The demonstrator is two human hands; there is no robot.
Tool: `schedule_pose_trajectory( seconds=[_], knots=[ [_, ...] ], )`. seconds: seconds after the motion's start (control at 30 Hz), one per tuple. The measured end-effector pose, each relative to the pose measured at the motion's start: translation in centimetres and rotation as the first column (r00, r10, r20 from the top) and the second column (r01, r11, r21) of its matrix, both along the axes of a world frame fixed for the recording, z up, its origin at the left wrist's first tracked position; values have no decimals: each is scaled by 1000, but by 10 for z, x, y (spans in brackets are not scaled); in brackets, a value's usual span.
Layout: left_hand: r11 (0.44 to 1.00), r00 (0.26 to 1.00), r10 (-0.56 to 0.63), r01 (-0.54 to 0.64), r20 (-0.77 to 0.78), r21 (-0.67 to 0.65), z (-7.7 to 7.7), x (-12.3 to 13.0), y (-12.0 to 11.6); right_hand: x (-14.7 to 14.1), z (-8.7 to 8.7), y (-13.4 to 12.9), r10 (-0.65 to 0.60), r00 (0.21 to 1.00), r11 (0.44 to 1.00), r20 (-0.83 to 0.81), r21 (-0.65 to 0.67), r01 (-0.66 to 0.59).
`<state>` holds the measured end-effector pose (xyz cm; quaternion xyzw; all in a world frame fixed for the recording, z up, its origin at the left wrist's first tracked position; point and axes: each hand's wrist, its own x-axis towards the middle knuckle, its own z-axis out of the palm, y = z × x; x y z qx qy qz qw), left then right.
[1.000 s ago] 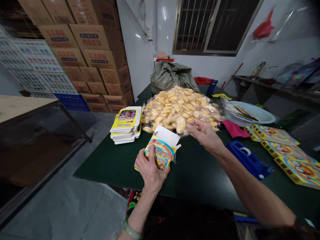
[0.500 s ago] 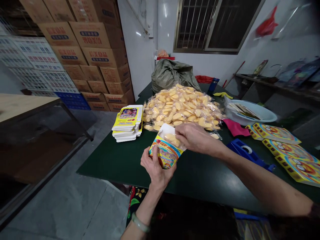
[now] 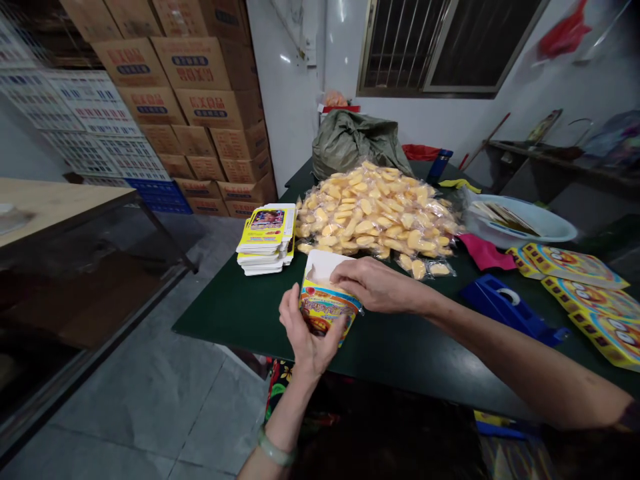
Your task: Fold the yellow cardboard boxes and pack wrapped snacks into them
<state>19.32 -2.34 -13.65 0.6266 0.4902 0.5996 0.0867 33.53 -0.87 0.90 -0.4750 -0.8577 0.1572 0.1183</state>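
Observation:
My left hand (image 3: 311,337) grips a colourful box (image 3: 327,308) from below and the sides, its white flap up. At the box's open top is my right hand (image 3: 367,283), fingers bent and reaching inside; whatever they hold is hidden. Behind the box lies a large heap of yellow oval pieces in clear wrappers (image 3: 370,207). A stack of flat yellow and white cartons (image 3: 267,237) stands left of the heap.
To the right are a blue tape dispenser (image 3: 510,310), a pink cloth (image 3: 486,252), filled yellow boxes (image 3: 607,330) and a pale blue basin (image 3: 557,230). A grey-green sack (image 3: 353,143) sits behind the heap. Brown cartons (image 3: 205,107) are stacked at the back left.
My right hand has moved deeper into the box, and the wrapped pieces seen at its opening are now hidden. The view has shifted slightly left, so the surroundings appear farther right.

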Motion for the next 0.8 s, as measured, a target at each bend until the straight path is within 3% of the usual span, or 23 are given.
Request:
schedule_pose_trajectory(
  seconds=[0.07, 0.17, 0.27, 0.33, 0.4, 0.47, 0.53, 0.6, 0.63, 0.7, 0.73, 0.8],
  knots=[
    [988, 983, -120, 132, 142, -79, 14, -9, 2, -1, 2, -4, 86, 996, 996, 16, -17, -85],
    [964, 940, -190, 233, 284, -126, 34, -9, 5, -6, 0, -7, 59, 990, 998, 124, -2, -59],
    [976, 917, -150, 198, 370, -95, 42, -1, 5, -11, -1, -9, 9, 972, 1000, 236, 27, -16],
    [989, 903, -97, 136, 419, -64, 40, 3, 4, -8, 1, -11, 47, 968, 999, 246, 15, -53],
    [998, 900, -30, 49, 434, -33, 34, 2, 4, -1, 1, -17, 122, 987, 992, 108, 19, -125],
    [1000, 912, 17, -12, 411, -16, 29, -1, 5, 9, -6, -25, 86, 980, 991, -178, 113, -66],
    [1000, 932, 10, -12, 363, 4, 24, -6, 5, 18, -21, -36, -99, 847, 959, -522, 177, 221],
    [999, 945, -31, 22, 325, 31, 23, -10, 4, 22, -43, -45, -294, 578, 889, -761, 4, 457],
    [998, 947, -53, 42, 316, 43, 23, -11, 3, 22, -54, -48, -362, 449, 878, -817, -137, 459],
    [996, 949, -89, 75, 303, 57, 24, -12, 0, 16, -73, -51, -446, 276, 878, -852, -357, 317],
    [994, 949, -100, 86, 298, 60, 25, -13, -1, 11, -80, -51, -467, 230, 880, -854, -421, 221],
    [993, 949, -113, 100, 294, 59, 27, -14, -2, -1, -90, -47, -462, 223, 875, -858, -482, -42]
  ],
)
